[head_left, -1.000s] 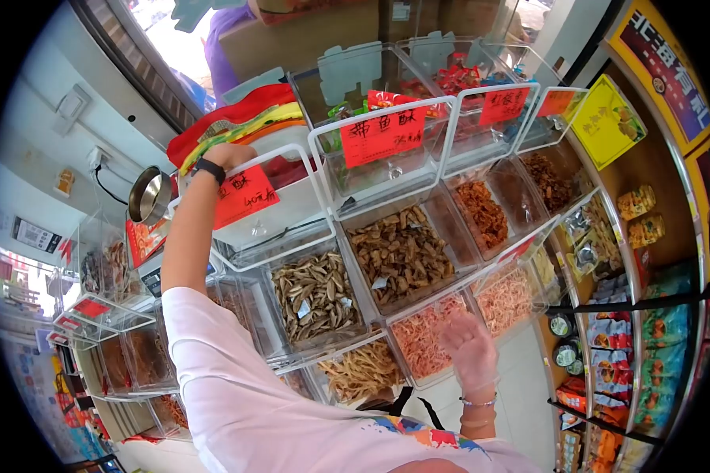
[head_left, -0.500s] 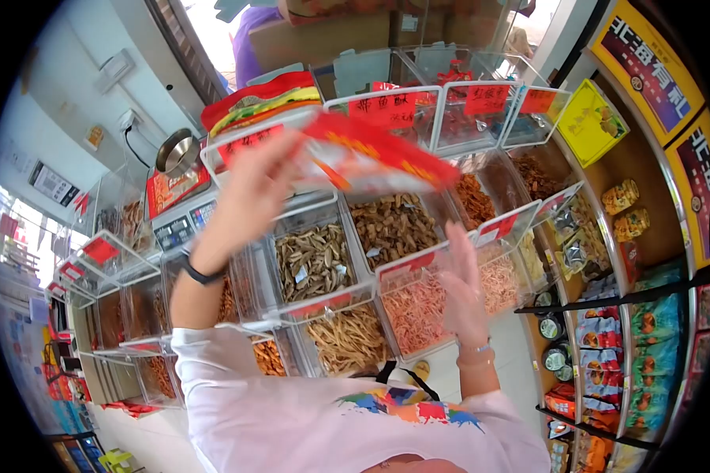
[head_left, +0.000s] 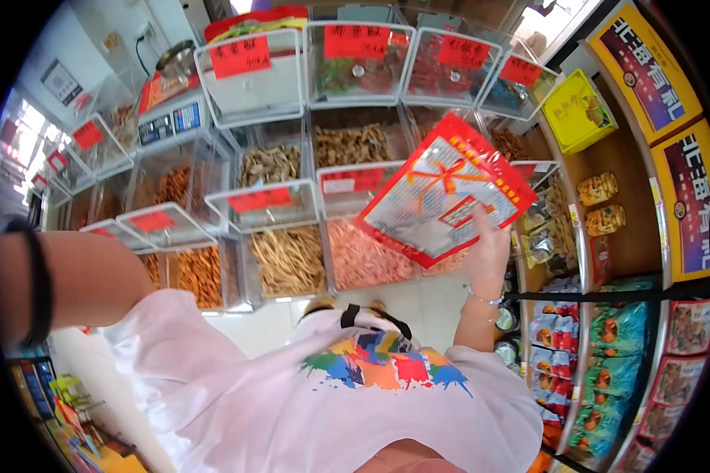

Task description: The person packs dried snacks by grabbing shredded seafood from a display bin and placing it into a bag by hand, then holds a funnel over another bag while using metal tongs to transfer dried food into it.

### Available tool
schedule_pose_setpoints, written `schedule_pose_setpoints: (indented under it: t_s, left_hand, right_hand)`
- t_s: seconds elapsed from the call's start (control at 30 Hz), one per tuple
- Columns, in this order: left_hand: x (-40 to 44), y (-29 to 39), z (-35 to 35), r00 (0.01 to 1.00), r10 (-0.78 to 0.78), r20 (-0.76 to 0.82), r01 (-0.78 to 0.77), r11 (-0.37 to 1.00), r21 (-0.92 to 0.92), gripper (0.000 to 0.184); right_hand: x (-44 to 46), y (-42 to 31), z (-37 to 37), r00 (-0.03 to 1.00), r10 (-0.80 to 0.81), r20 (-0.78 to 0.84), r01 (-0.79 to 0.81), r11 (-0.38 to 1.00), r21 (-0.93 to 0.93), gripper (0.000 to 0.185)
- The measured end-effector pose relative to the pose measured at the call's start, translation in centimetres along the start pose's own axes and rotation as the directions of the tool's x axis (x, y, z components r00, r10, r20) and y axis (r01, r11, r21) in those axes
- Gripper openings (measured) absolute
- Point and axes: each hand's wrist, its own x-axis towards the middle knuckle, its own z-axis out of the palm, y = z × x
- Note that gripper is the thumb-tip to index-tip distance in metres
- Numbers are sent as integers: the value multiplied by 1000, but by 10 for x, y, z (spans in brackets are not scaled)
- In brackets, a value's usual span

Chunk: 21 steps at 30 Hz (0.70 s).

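My right hand (head_left: pixel 489 244) is closed on the lower right edge of a flat plastic packaging bag (head_left: pixel 426 209) with red borders, a ribbon-bow print and a partly see-through middle. The bag is tilted above the front bins, over the pink dried shreds (head_left: pixel 363 256). My left forearm (head_left: pixel 95 276), with a black wristband (head_left: pixel 35 284), reaches to the left edge of the view; the hand itself is cut off. Near the bag lie pale dried strips (head_left: pixel 288 260) and brown dried pieces (head_left: pixel 351 146) in clear bins.
Tiered clear bins with lids and red price cards (head_left: pixel 355 41) fill the front. A scale (head_left: pixel 170 118) and a metal bowl (head_left: pixel 177 59) stand back left. At right, shelves hold jars (head_left: pixel 603 221), a yellow box (head_left: pixel 577 110) and teal snack bags (head_left: pixel 615 339).
The bag has passed from my left hand to my right hand and moved right. My left arm has swung back to the left edge. The view has shifted.
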Motion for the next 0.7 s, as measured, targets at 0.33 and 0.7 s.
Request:
schedule_pose_setpoints:
  t_s: [0.33, 0.7]
  left_hand:
    - [-27, 156, 14, 973, 189, 134, -197, 979, 54, 45]
    - [-30, 219, 40, 955, 250, 158, -263, 962, 72, 46]
  right_hand:
    - [2, -11, -127, 995, -100, 1, 99, 979, -179, 33]
    - [-3, -13, -174, 998, 29, 51, -34, 995, 95, 40]
